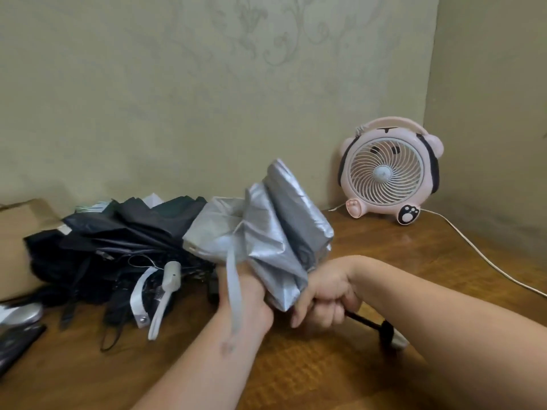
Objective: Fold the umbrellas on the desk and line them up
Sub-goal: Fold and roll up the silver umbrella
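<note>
A silver umbrella point(275, 226) with loose, crumpled fabric is held above the wooden desk point(384, 255), its canopy pointing up and away from me. My left hand point(251, 297) holds the bunched fabric from below, mostly hidden by it, and the grey strap point(233, 291) hangs over the wrist. My right hand point(325, 294) grips the umbrella at the base of the canopy, fingers curled. The black shaft and handle point(384, 329) stick out toward the lower right. A pile of dark, unfolded umbrellas point(118, 247) lies on the desk to the left.
A pink animal-shaped fan point(387, 173) stands at the back right by the wall, its white cord point(485, 258) trailing across the desk. A cardboard box point(17, 232) sits at the far left. Silver and black objects point(17, 324) lie at the left edge.
</note>
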Available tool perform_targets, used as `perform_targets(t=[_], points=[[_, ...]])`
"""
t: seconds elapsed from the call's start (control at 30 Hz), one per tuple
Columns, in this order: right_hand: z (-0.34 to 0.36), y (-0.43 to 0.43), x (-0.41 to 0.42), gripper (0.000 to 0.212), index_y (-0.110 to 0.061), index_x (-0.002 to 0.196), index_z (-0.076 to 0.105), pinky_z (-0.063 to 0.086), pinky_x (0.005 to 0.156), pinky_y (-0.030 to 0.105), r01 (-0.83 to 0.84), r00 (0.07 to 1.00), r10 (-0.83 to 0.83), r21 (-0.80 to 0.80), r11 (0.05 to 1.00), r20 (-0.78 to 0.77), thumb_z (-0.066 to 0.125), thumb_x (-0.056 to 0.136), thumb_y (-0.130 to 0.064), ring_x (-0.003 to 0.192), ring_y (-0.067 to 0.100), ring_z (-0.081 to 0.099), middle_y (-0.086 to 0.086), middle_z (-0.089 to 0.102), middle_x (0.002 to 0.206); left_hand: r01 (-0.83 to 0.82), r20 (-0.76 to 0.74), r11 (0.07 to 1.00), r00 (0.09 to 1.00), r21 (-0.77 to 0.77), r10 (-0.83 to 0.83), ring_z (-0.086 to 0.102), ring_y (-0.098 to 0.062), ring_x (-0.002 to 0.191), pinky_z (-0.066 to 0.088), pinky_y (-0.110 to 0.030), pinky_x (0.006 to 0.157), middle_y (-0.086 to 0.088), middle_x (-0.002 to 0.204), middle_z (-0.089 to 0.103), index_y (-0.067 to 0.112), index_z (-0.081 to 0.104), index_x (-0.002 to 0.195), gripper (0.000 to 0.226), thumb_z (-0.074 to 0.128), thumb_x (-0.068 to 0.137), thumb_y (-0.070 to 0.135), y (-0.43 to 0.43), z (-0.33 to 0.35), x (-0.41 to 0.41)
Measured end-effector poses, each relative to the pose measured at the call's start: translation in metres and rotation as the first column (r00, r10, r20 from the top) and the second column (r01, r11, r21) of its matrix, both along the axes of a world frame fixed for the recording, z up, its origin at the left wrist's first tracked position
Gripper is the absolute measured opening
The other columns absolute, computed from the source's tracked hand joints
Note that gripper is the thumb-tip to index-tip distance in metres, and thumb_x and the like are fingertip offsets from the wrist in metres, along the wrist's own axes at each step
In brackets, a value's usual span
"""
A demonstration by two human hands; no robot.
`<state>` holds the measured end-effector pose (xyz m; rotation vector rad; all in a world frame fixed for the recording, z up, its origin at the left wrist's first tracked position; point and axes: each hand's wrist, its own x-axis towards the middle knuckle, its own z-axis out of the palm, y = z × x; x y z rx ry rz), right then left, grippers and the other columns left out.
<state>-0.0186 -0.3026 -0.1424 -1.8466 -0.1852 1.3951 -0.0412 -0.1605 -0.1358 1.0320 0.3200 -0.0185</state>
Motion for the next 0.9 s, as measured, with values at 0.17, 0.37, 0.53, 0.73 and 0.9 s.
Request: perform_targets(t=[0.17, 0.37, 0.53, 0.73, 0.9], points=[[0.010, 0.011, 0.001, 0.045, -0.026, 0.044, 0.041, 0.011, 0.039, 0.016, -0.034, 0.986, 0.072, 0.240, 0.970, -0.151, 0.051, 0.087, -0.023, 0.042, 0.008, 0.014, -0.010, 0.016, 0.048, -0.244, 0.218, 0.908, 0.960, 0.341, 0.176, 0.057, -0.032, 0.124, 0.049, -0.050, 0.105, -0.012, 0.146, 0.049, 0.021, 0.030, 0.153, 0.072, 0.069, 0.092, 0.019, 0.009, 0.033, 0.015], [0.025, 0.016, -0.009, 0.061, -0.021, 0.039, 0.044, 0.015, 0.036, 0.018, 0.087, 0.985, -0.062, -0.152, 0.984, 0.162, 0.046, 0.100, -0.017, 0.034, 0.006, 0.023, -0.007, 0.032, 0.041, -0.629, 0.626, 0.043, 0.760, 0.776, -0.176, -0.008, -0.024, 0.156, -0.003, -0.055, 0.127, 0.001, 0.169, -0.012, 0.039, 0.005, 0.156, 0.105, 0.038, 0.073, -0.015, 0.035, 0.046, 0.014], [0.045, 0.011, -0.023, 0.040, -0.018, 0.058, 0.041, 0.023, 0.042, 0.022, 0.019, 0.904, 0.172, -0.441, 0.897, 0.391, 0.059, 0.094, -0.014, 0.037, 0.012, 0.029, -0.004, 0.036, 0.043, -0.636, 0.484, 0.045, 0.537, 0.770, -0.691, 0.018, -0.024, 0.149, 0.010, -0.052, 0.125, 0.008, 0.160, 0.019, 0.048, 0.024, 0.148, 0.105, 0.068, 0.066, 0.000, 0.051, 0.047, 0.004], [0.045, 0.013, -0.037, 0.020, -0.015, 0.082, 0.066, 0.055, 0.084, 0.044, -0.113, 0.586, 0.622, -0.707, 0.698, 0.520, 0.064, 0.085, -0.034, 0.080, 0.031, 0.059, 0.012, 0.065, 0.091, -0.424, 0.040, -0.136, 0.381, 0.895, -0.924, 0.031, 0.005, 0.140, 0.003, -0.028, 0.122, 0.024, 0.144, 0.049, 0.049, 0.072, 0.098, 0.022, 0.081, 0.082, 0.036, 0.064, 0.086, 0.016], [0.064, 0.020, -0.054, 0.021, -0.016, 0.074, 0.055, 0.047, 0.063, 0.032, 0.124, 0.426, 0.618, -0.719, 0.684, 0.661, 0.054, 0.095, -0.018, 0.064, 0.019, 0.051, 0.003, 0.054, 0.075, -0.068, -0.134, -0.220, 0.606, 0.973, -0.784, 0.055, -0.010, 0.069, 0.052, -0.042, 0.075, 0.003, 0.075, 0.063, 0.020, 0.065, 0.072, 0.034, 0.072, 0.089, 0.049, 0.069, 0.058, 0.034]])
